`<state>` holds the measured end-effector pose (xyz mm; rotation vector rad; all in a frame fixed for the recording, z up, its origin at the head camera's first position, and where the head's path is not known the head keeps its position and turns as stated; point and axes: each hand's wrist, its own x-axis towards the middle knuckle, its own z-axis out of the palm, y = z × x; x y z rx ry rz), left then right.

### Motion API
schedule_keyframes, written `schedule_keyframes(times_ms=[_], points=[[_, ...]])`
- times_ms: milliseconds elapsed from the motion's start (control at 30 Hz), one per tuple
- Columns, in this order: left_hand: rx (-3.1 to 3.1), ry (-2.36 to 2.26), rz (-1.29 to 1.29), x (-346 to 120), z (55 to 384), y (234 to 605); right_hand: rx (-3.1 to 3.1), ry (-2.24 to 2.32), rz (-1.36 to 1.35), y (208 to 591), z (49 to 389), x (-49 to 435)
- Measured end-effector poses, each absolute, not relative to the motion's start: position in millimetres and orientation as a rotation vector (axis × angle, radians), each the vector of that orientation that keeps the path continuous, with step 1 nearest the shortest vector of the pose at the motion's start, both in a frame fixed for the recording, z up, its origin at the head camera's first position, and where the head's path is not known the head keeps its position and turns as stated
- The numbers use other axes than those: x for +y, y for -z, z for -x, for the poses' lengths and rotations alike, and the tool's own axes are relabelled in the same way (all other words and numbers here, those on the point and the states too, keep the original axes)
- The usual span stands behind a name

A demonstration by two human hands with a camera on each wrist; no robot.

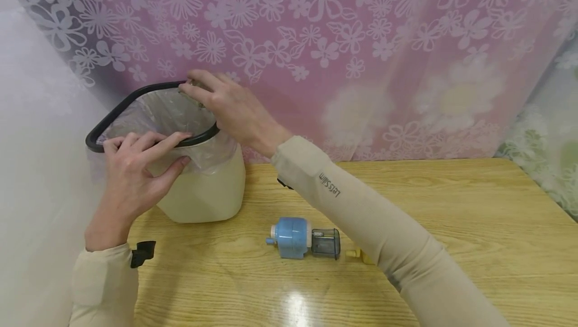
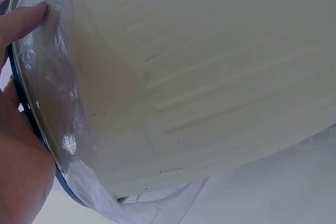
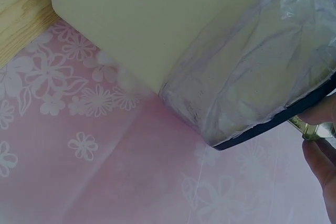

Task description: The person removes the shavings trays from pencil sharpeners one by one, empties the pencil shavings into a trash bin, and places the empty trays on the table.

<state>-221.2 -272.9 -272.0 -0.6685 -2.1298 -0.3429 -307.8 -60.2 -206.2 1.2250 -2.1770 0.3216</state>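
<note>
A cream trash can (image 1: 207, 196) with a black rim (image 1: 118, 112) stands at the left, lined with a clear plastic bag (image 1: 212, 154). My left hand (image 1: 137, 171) grips the near side of the rim, fingers over the top and thumb outside against the bag. At the rim's far right side is my right hand (image 1: 235, 109), its fingertips over the can's mouth. Between its thumb and finger, the right wrist view has a small shiny gold-coloured piece (image 3: 313, 130); I cannot tell its kind.
On the wooden table (image 1: 235, 287) lies a blue device with a clear dark cup (image 1: 291, 238), close to the right forearm. A yellow piece (image 1: 356, 254) is partly hidden under that sleeve. Flowered pink cloth (image 1: 289, 56) hangs behind; a white wall (image 1: 36, 166) borders the left.
</note>
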Motion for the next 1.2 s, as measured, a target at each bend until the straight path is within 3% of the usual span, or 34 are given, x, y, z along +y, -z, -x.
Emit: schedule_keyframes(times_ms=[1200], points=[[-2.111,0.359,0.666,-274.0,222.2,274.1,-2.127,-0.096,-1.273,204.2,300.7,-57.7]])
